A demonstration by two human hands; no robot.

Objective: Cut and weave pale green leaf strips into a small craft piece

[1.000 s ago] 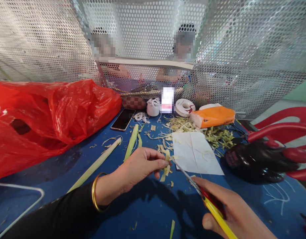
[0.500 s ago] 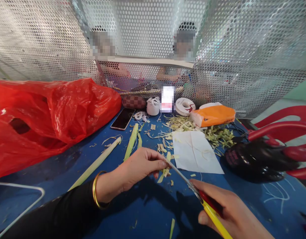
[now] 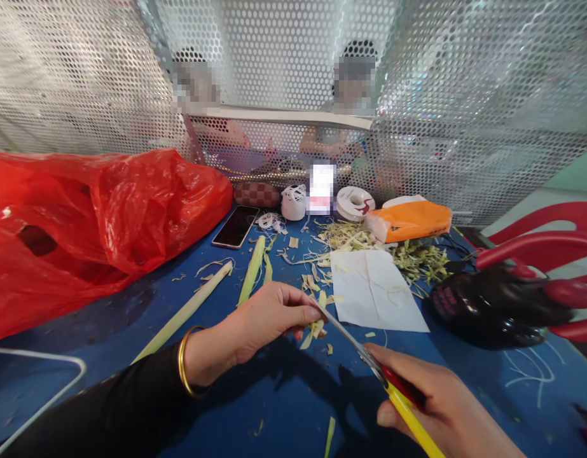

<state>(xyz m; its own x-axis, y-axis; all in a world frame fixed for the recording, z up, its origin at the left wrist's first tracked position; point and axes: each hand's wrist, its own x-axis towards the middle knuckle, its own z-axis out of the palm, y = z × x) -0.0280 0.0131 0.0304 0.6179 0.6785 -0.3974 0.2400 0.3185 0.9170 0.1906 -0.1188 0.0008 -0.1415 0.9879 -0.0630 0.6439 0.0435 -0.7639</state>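
Observation:
My right hand (image 3: 431, 394) is wrapped round a pair of scissors (image 3: 346, 335) with a yellow and a red handle. The blades look nearly closed and reach up and left to the fingertips of my left hand (image 3: 278, 318). Thumb and fingers of that hand are pinched together at the blade tips; what they hold is too small to make out. Directly below them show pale green leaf scraps (image 3: 312, 334), and I cannot tell whether these are held or lie on the table. A gold bangle (image 3: 183, 362) circles my left wrist.
Long pale green leaf strips (image 3: 191, 308) lie left on the blue table (image 3: 274, 413). White paper (image 3: 376, 289), dried trimmings (image 3: 348, 237), an orange packet (image 3: 412, 219), a ribbon spool (image 3: 345, 205) and phone (image 3: 236, 227) lie beyond. A red bag (image 3: 145, 222) and black object (image 3: 488, 312) flank them. People sit behind mesh.
Almost nothing differs. My right thumb and the scissors have shifted very slightly, with the blade tips still at my left fingertips.

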